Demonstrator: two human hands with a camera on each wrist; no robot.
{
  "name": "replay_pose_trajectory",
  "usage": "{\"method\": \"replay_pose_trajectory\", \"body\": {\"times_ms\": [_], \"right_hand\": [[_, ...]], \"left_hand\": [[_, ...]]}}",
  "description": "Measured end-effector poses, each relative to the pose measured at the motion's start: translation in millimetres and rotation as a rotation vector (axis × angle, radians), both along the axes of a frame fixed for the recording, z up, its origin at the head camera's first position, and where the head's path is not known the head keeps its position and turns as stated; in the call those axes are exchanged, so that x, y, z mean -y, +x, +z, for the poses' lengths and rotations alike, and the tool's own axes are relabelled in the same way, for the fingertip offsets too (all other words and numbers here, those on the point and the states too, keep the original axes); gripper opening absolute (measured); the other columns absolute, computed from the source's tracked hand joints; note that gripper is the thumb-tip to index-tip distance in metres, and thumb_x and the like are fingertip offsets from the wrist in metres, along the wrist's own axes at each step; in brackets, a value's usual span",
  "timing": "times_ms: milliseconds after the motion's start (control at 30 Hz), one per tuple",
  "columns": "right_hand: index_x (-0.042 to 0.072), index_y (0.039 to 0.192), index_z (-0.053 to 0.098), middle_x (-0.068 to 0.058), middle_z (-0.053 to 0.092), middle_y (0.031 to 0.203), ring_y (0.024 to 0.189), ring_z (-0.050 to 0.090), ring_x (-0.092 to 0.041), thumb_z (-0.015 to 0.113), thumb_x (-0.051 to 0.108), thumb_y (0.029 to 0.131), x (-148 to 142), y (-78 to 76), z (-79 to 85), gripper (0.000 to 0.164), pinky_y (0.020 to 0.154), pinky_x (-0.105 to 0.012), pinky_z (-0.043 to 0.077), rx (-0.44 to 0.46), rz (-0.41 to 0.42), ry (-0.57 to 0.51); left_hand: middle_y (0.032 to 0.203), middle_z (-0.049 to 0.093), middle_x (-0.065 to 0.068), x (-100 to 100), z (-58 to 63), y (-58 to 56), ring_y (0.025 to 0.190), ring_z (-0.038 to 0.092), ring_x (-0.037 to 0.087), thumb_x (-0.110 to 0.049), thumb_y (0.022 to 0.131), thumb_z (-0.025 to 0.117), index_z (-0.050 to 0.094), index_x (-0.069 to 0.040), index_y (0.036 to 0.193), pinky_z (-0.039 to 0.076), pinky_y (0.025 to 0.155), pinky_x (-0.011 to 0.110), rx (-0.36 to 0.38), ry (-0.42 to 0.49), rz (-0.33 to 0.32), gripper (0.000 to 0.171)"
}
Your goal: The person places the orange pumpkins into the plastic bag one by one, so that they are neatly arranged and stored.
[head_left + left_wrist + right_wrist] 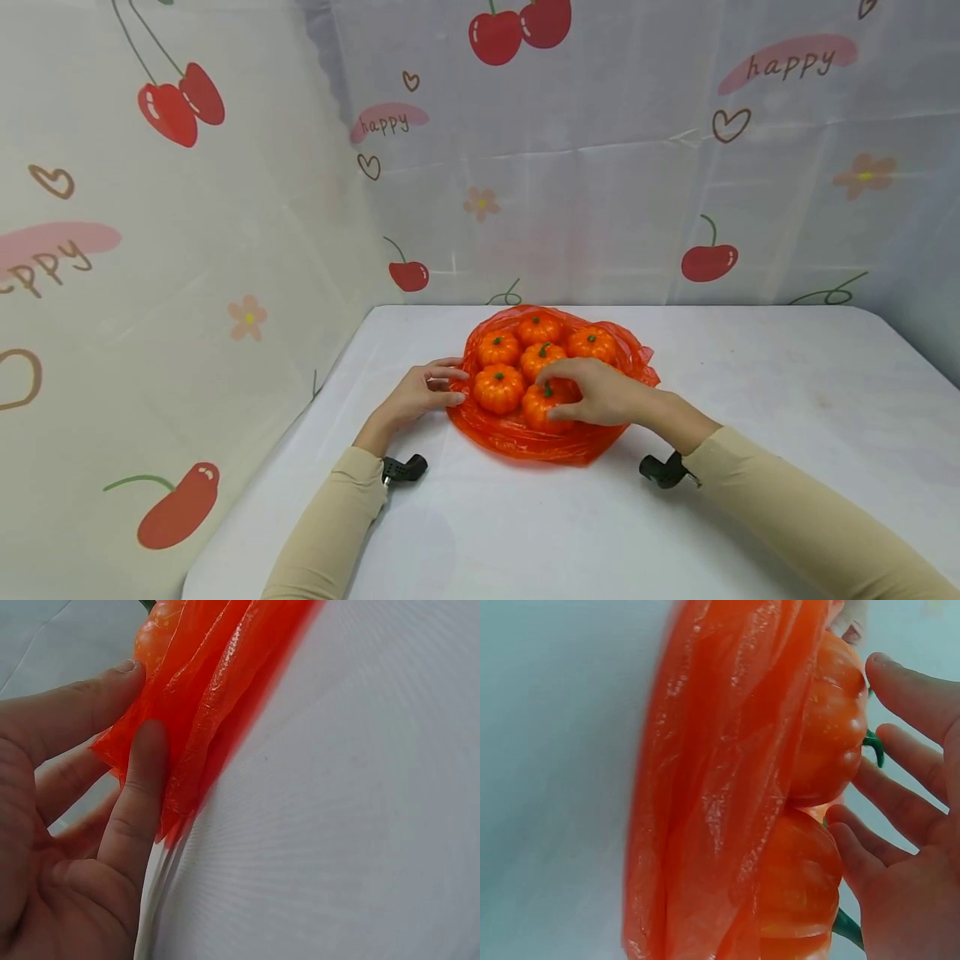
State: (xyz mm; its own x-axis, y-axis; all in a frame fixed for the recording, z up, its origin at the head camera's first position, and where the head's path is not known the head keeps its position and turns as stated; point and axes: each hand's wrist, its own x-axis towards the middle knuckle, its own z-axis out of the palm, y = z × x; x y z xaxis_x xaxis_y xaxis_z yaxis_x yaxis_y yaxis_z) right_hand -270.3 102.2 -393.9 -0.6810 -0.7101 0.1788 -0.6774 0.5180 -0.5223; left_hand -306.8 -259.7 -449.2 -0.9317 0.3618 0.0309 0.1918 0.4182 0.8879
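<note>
Several small orange pumpkins [498, 389] with green stems sit together in a thin red plastic bag [517, 442], its sides folded down around them. My right hand [600, 393] reaches over the front right pumpkin [537, 412], thumb and fingers spread about it. In the right wrist view, the fingertips come right up to the pumpkin [829, 724] and its stem, not closed round it. At the bag's left edge, my left hand [420, 392] has relaxed fingers touching the plastic. The left wrist view shows the thumb and a finger [146, 761] against the bag's folds.
A white cloth covers the table [495, 533], which extends on both sides of the bag. Behind it and at the left hang white curtains [585, 192] printed with cherries, hearts and flowers. Black wrist cameras [405, 468] stick out beside both sleeves.
</note>
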Motion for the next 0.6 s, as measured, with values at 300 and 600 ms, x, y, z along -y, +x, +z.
{"method": "replay_pose_trajectory", "body": {"times_ms": [300, 600], "right_hand": [[0.017, 0.13, 0.067, 0.0, 0.066, 0.133, 0.129, 0.058, -0.03, 0.083, 0.029, 0.089, -16.6, 1.3, 9.7, 0.045, 0.108, -0.056, 0.048, 0.013, -0.043, -0.07], [0.024, 0.125, 0.068, -0.002, 0.067, 0.133, 0.129, 0.058, -0.031, 0.084, 0.022, 0.087, -51.6, 5.6, 22.8, 0.041, 0.107, -0.057, 0.049, -0.036, -0.097, -0.097]], "left_hand": [[0.154, 0.053, -0.001, 3.1, 5.8, 1.1, 0.114, 0.06, 0.029, -0.022, 0.089, 0.081, 0.075, -0.018, 0.124, 0.056, 0.087, 0.031, -0.021, 0.014, 0.006, 0.035], [0.156, 0.049, 0.002, 11.1, 13.7, 8.7, 0.105, 0.065, 0.024, -0.036, 0.09, 0.081, 0.072, -0.023, 0.129, 0.06, 0.077, 0.031, -0.122, -0.198, 0.038, 0.043]]}}
